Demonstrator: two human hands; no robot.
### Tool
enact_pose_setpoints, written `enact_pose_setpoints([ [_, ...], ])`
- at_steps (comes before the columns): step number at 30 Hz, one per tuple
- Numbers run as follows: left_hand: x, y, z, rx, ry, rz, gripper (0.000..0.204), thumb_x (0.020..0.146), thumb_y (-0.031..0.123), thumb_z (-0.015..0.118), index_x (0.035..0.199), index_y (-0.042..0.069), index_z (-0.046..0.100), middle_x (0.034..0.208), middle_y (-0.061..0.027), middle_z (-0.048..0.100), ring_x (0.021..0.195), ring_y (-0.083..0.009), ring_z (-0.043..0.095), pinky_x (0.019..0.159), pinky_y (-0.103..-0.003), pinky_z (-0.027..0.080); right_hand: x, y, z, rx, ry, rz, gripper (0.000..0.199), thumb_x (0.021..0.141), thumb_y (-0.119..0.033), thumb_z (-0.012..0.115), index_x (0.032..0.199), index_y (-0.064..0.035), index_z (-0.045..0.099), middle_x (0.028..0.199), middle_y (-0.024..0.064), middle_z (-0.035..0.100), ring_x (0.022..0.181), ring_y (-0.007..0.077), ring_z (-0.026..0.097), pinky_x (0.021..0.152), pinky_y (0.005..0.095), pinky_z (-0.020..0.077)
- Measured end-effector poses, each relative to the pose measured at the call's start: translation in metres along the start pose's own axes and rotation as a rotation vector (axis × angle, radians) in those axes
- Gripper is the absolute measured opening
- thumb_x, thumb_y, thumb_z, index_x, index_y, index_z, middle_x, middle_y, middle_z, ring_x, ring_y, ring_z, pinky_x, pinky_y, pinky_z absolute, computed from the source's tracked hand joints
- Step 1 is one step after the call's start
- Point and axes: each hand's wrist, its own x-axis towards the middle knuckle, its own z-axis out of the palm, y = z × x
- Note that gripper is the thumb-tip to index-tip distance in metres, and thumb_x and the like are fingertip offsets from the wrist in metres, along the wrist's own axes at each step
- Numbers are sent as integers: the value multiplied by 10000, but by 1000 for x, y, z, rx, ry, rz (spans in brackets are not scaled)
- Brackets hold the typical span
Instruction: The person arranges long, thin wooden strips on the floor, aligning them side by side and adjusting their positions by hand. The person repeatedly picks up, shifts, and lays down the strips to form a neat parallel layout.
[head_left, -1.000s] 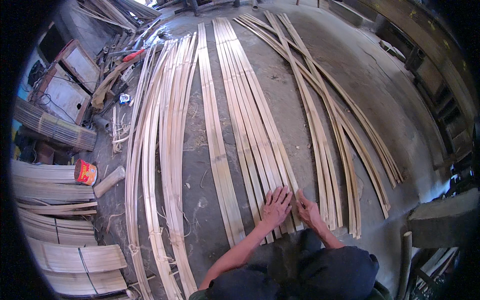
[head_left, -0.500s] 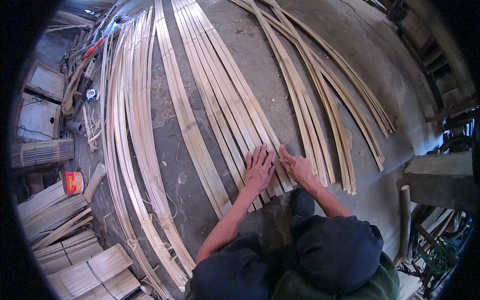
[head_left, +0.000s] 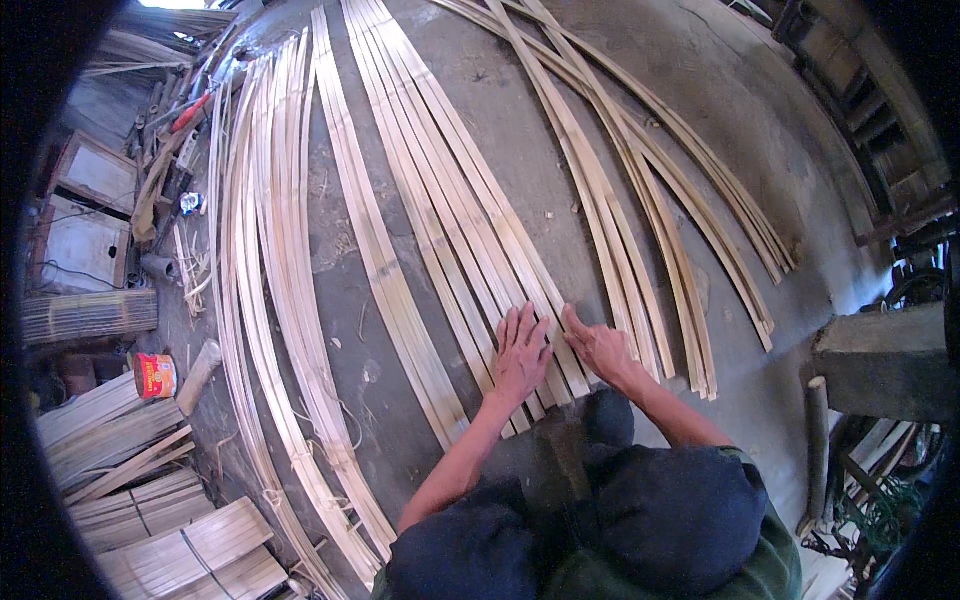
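— As the view has dropped closer, what changed?
— Left hand [head_left: 522,352] stays flat, fingers spread, on the middle bamboo strips [head_left: 470,230]; right hand [head_left: 600,346] now rests open at their edge.
— Around them?
— Concrete floor [head_left: 700,120], red can [head_left: 154,375] far left.

A bamboo craft workshop: split strips [head_left: 440,200] cover the concrete floor [head_left: 720,120] (bundled slats [head_left: 180,550] stacked aside).

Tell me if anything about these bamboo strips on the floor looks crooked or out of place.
Mostly tidy. Both hands, left hand and right hand, press flat on the middle bundle of strips, which lie side by side. The odd spot is the right-hand bundle: near the top a few strips cross over each other instead of running parallel.
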Motion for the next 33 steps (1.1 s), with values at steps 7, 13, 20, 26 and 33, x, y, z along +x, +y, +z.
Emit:
enact_pose_setpoints([
  [7,-16,-7,-30,-185,155,-101,467,857,138,658,1293,24,538,1420,-213,451,1319,-406,423,1107,-488,333,-9,-3,3,19,-81,61,572,977,-453,483,1483,-233,332,724,197,667,655,400,664,566,533,509],
  [13,-49,-36,-64,33,306,-311,418,862,127,641,1259,22,560,1353,-223,486,1252,-395,468,1057,-478,363,-11,0,8,73,-40,57,583,976,-454,482,1500,-280,293,794,181,681,703,403,663,588,523,506],
  [20,-88,-61,-79,152,325,-499,420,862,165,627,1248,17,554,1334,-227,468,1261,-399,428,1060,-492,333,-18,2,2,98,-47,83,570,970,-422,492,1495,-303,302,844,157,666,748,381,662,636,521,515],
  [26,-95,-63,-78,220,309,-540,534,842,189,639,1314,-1,477,1335,-254,427,1251,-417,409,1053,-504,323,-12,4,3,104,-78,94,574,966,-395,506,1492,-282,307,849,157,675,753,384,662,631,507,518],
  [33,-101,-77,-78,131,403,-824,675,820,178,662,1385,-45,366,1288,-250,410,1197,-419,414,1015,-498,347,-14,-17,28,418,167,-59,410,960,-252,563,1347,-125,519,831,177,679,731,335,676,635,442,528],
])
